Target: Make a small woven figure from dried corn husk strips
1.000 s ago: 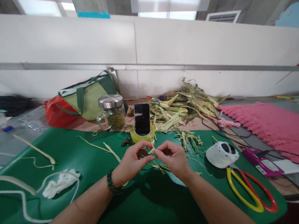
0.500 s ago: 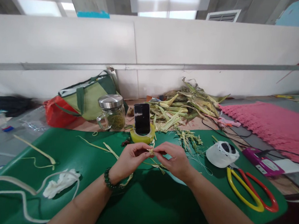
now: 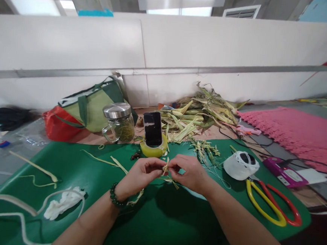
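Between my two hands is a small knotted piece of corn husk (image 3: 165,168), pale yellow, with a short tip pointing up. My left hand (image 3: 143,172) pinches it from the left between thumb and fingers, and a beaded bracelet circles that wrist. Fingertips of my right hand (image 3: 189,173) are closed on its right side. Loose husk strips (image 3: 172,181) lie on the green mat (image 3: 155,220) just below the fingers. Part of a long strip (image 3: 136,199) shows beneath my left wrist. The fingers hide much of the knot.
Behind my hands a phone (image 3: 152,129) leans in a yellow tape roll (image 3: 153,150). Left of it stands a glass jar (image 3: 119,123); behind lies a husk pile (image 3: 207,107). Scissors (image 3: 273,203), a white roll (image 3: 240,166) and a purple power strip (image 3: 285,173) are right; crumpled tissue (image 3: 64,204) lies left.
The view has shifted slightly. The fingers of both hands have moved a little around the husk piece, and more of its knot shows between them now.
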`<state>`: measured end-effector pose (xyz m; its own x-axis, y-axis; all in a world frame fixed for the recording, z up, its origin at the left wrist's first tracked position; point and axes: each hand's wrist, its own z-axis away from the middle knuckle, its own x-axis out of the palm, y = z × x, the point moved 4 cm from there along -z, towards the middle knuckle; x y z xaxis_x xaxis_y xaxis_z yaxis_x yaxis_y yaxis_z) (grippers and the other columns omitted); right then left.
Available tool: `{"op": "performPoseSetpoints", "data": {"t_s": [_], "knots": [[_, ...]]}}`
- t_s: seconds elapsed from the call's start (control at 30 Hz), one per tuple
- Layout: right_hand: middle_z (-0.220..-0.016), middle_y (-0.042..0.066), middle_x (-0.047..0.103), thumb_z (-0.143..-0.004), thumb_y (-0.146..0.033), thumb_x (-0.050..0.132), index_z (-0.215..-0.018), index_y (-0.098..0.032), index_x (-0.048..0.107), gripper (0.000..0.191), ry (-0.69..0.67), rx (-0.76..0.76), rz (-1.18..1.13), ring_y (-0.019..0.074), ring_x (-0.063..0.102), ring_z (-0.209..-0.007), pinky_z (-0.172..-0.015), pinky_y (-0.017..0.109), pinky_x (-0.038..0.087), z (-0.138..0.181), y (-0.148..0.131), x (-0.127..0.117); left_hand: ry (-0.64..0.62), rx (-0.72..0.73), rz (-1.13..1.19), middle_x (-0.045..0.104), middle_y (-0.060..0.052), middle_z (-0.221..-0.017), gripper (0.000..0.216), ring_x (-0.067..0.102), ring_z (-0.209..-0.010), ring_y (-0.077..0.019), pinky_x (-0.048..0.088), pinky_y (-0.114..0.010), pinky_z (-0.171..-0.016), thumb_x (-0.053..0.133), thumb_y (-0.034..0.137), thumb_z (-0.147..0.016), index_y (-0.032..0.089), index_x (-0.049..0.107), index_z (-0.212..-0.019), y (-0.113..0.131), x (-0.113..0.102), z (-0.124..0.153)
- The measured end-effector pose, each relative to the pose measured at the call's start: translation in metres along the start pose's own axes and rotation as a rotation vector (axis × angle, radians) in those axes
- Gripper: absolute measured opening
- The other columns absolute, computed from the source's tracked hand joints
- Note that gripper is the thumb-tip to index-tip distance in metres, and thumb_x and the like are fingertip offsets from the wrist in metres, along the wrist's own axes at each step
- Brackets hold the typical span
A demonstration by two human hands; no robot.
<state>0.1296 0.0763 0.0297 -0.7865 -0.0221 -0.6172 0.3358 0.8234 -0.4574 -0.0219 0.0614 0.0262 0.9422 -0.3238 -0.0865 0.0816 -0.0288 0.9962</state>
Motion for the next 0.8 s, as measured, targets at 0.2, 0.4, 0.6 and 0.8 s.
{"op": "performPoseSetpoints", "data": {"t_s": [0.2,0.4,0.6,0.8], "knots": [[-0.063,-0.001,0.059,-0.076,-0.011,0.054,-0.074,-0.018,0.062,0.01,-0.018,0.075,-0.098,0.0087,0.055,-0.055,-0.055,0.018,0.043,-0.0007,-0.0002,0.0005,0.074,0.018,-0.063,0.071,-0.007,-0.078,0.017,0.066,-0.075,-0.0195,0.053,-0.031,-0.073,0.068,0.023,-0.068,0.012,0.065,-0.082,-0.0048,0.0037,0.0003],[-0.064,-0.001,0.06,-0.073,-0.009,0.055,-0.072,-0.019,0.061,0.012,-0.037,0.067,-0.099,0.0094,0.055,-0.056,-0.055,0.019,0.044,0.0,-0.002,-0.0004,0.061,0.081,-0.213,0.069,-0.005,-0.075,0.01,0.065,-0.073,-0.0176,0.051,-0.026,-0.068,0.062,0.018,-0.072,0.014,0.063,-0.081,-0.0029,0.0074,0.0026],[-0.063,-0.001,0.06,-0.074,-0.012,0.056,-0.072,-0.019,0.062,0.01,-0.012,0.104,-0.134,0.0095,0.055,-0.055,-0.056,0.02,0.044,0.0003,-0.0043,-0.0022,0.02,0.026,-0.03,0.067,-0.003,-0.072,0.011,0.064,-0.072,-0.0164,0.051,-0.027,-0.069,0.064,0.022,-0.072,0.015,0.059,-0.078,-0.0036,0.0099,0.0019],[-0.062,-0.001,0.063,-0.071,-0.013,0.058,-0.067,-0.018,0.064,0.009,0.012,0.291,-0.295,0.0093,0.056,-0.054,-0.052,0.019,0.045,0.0,-0.0006,-0.0026,0.018,-0.054,0.119,0.066,-0.002,-0.071,0.024,0.065,-0.067,-0.0152,0.05,-0.024,-0.061,0.075,0.031,-0.066,0.015,0.061,-0.075,-0.0022,0.0098,0.0022]]}}
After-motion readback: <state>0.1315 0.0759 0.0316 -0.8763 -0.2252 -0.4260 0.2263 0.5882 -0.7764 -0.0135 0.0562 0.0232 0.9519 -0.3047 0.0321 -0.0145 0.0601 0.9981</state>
